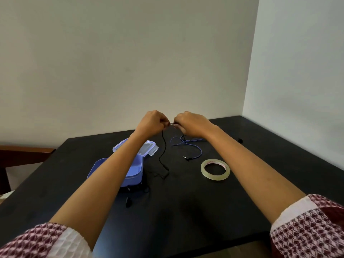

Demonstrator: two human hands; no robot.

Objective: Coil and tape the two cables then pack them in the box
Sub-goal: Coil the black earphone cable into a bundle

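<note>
Above the table's far side, I am pinching the black cable (163,146) between left hand (151,122) and right hand (191,125), risking its slack snagging the blue cable (193,146) while coiling.

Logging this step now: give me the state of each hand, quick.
Left hand: closed, pinching the black cable above the table.
Right hand: closed, pinching the same black cable close to the left hand.
</note>
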